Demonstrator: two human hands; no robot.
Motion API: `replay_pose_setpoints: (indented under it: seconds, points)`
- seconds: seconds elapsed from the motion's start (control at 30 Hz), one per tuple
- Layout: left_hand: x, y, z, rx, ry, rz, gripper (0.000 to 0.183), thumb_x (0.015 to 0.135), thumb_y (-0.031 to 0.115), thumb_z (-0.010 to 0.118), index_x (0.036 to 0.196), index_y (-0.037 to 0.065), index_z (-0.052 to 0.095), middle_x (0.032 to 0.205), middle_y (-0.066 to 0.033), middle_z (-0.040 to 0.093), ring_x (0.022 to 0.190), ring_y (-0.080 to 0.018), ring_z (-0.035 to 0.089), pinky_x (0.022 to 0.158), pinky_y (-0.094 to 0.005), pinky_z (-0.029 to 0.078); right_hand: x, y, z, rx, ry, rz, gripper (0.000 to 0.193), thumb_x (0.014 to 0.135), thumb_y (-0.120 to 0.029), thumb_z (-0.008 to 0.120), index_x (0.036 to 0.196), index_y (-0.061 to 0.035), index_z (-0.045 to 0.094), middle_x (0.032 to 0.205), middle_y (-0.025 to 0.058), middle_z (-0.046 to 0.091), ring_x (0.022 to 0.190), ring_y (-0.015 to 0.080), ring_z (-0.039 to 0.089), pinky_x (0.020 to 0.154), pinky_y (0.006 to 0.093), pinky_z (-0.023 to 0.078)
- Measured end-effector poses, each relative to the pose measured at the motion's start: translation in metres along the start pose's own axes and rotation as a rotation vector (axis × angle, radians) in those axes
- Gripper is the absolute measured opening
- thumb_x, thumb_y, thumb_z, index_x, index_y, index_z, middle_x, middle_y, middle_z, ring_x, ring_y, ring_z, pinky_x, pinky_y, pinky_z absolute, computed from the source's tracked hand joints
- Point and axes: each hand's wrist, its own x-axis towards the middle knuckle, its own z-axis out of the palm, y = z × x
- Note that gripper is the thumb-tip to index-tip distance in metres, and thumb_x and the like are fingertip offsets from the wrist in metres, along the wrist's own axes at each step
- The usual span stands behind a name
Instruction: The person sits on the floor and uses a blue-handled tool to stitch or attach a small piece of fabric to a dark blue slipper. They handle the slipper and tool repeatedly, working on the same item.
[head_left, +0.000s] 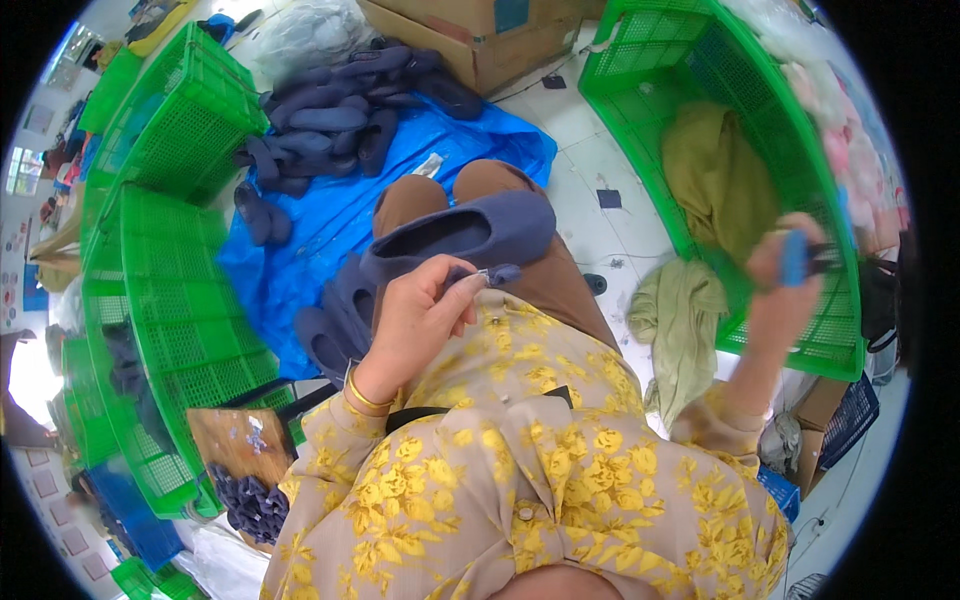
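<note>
My left hand [425, 315] is closed in a pinch above my lap. Between its thumb and finger is a small navy fabric piece [506, 273], with something small and pale beside the thumb. Just beyond it a navy slip-on shoe [525, 218] lies across my thighs, its opening facing up. More navy shoes [322, 338] rest against my left leg. Out to the right, my right hand [785, 255] is raised and blurred by motion. Its fingers look curled, with a blue band across them; what they hold, if anything, I cannot make out.
A blue sheet [270, 300] on the floor bears a heap of navy shoes [320, 120]. Green crates [165, 290] line the left. Olive cloth [715, 165] lies in the right green crate [650, 190]. Dark fabric pieces [255, 505] sit by a wooden board [235, 440].
</note>
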Motion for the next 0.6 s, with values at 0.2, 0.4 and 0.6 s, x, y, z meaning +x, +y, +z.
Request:
replay_pose_setpoints:
  seconds: [0.2, 0.4, 0.6]
  points:
    - [0.015, 0.016, 0.015, -0.039, -0.183, -0.108, 0.015, 0.097, 0.018, 0.06, 0.098, 0.004, 0.063, 0.065, 0.0012, 0.061, 0.052, -0.0028, 0.053, 0.047, -0.0173, 0.041, -0.084, 0.036, 0.105, -0.819, -0.751, -0.624, 0.052, 0.068, -0.006, 0.065, 0.119, -0.0143, 0.06, 0.08, 0.0018, 0.054, 0.059, 0.0206, 0.053, 0.048, 0.0332, 0.04]
    - [0.041, 0.002, 0.001, 0.074, -0.004, 0.076, 0.018, 0.095, 0.017, 0.059, 0.099, 0.0, 0.064, 0.085, -0.0029, 0.065, 0.075, -0.0091, 0.06, 0.068, -0.0237, 0.048, -0.076, 0.06, 0.12, -0.438, -0.696, -0.061, 0.027, 0.078, -0.005, 0.067, 0.105, -0.0036, 0.065, 0.079, 0.0056, 0.06, 0.062, 0.0157, 0.058, 0.057, 0.0286, 0.045]
    - [0.081, -0.022, 0.002, -0.03, -0.124, -0.268, 0.022, 0.097, 0.019, 0.054, 0.095, 0.0, 0.065, 0.09, -0.0006, 0.063, 0.083, -0.0071, 0.055, 0.076, -0.0216, 0.044, -0.072, 0.108, 0.143, -0.138, -0.555, 0.48, 0.018, 0.09, -0.012, 0.064, 0.102, 0.0016, 0.066, 0.08, 0.0025, 0.065, 0.07, 0.0057, 0.052, 0.062, 0.0239, 0.043]
